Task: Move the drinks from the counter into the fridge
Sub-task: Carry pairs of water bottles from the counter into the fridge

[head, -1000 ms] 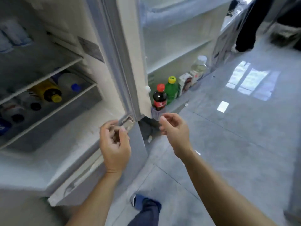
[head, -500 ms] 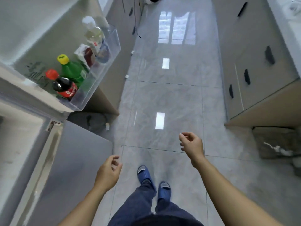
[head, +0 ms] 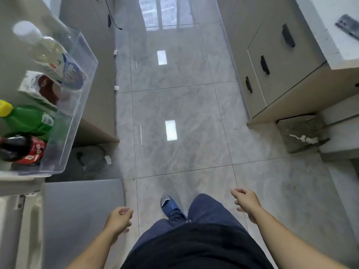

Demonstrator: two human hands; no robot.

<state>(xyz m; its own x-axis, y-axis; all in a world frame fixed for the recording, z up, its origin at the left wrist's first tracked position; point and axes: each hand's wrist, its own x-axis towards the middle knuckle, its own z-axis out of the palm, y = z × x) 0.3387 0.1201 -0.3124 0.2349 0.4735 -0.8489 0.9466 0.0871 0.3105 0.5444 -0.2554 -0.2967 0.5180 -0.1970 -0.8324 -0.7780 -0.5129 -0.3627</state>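
Two hands low in view, both holding nothing: left hand [head: 118, 220] with fingers loosely curled above the grey lower fridge door [head: 81, 214], right hand [head: 245, 199] likewise loosely curled over the tiled floor [head: 174, 105]. Four drinks standing in the clear door bin [head: 77, 90] at left: cola bottle [head: 23, 150] nearest, then green bottle [head: 27, 119] with yellow cap, a carton [head: 38, 86], and a clear bottle [head: 44, 51] with white cap farthest. At far right, white counter [head: 330, 35] over grey cabinets [head: 281, 61], with a dark flat object [head: 347, 26] lying on it, too blurred to identify.
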